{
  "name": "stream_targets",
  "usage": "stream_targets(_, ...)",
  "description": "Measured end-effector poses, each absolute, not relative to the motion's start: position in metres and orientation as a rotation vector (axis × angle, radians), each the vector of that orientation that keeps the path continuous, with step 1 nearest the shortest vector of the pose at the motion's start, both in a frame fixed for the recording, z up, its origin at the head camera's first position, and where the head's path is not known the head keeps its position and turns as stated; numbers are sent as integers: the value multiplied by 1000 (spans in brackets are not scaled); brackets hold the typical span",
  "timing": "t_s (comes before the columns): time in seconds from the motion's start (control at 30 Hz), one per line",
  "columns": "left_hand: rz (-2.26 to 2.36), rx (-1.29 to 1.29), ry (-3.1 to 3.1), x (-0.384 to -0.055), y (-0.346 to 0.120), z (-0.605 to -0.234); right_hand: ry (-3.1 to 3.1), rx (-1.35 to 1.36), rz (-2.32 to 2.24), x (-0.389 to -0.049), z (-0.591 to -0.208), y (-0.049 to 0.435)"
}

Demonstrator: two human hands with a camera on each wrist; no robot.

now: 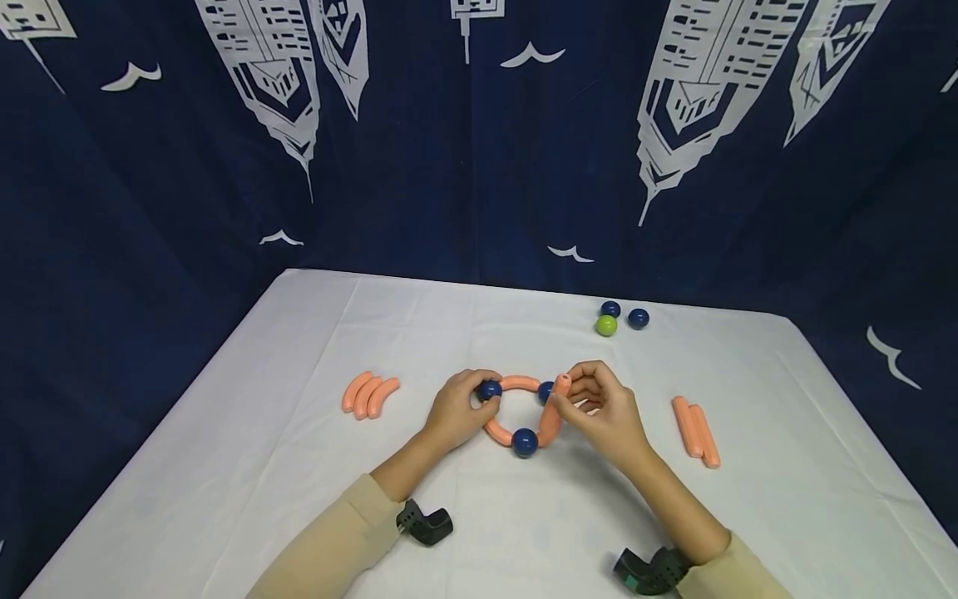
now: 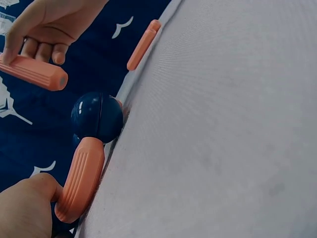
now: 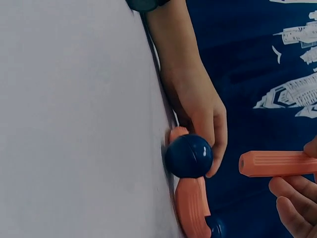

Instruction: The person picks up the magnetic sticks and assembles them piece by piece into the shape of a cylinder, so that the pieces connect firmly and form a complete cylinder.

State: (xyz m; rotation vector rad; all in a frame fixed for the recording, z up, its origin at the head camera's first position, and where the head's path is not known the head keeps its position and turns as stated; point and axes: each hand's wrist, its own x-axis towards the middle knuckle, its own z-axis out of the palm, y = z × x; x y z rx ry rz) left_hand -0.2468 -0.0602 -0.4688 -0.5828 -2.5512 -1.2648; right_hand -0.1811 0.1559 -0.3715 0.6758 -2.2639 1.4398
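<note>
A ring of curved orange rods and blue balls lies on the table, with its front blue ball [image 1: 525,443] nearest me. My left hand [image 1: 454,408] grips the ring's left blue ball [image 1: 489,390] between thumb and fingers. Between thumb and fingers, my right hand [image 1: 609,412] pinches a straight orange rod [image 3: 277,163], raised above the ring's right side. Its ends touch no ball in the right wrist view. In the head view this rod partly covers the ring's right blue ball [image 1: 545,392]. A curved orange rod [image 2: 81,178] joins the front ball near my left thumb.
Several curved orange rods [image 1: 370,395] lie together on the left. Two straight orange rods [image 1: 696,431] lie side by side on the right. Toward the back are a green ball [image 1: 606,325] and two blue balls [image 1: 639,319]. A dark printed curtain [image 1: 479,166] hangs behind the white table [image 1: 299,516].
</note>
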Motion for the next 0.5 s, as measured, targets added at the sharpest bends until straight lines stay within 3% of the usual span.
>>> stream_targets(0.5,-1251,-586,-2552,-247,-60,-469,-2194,823,1328,-180,-379,139)
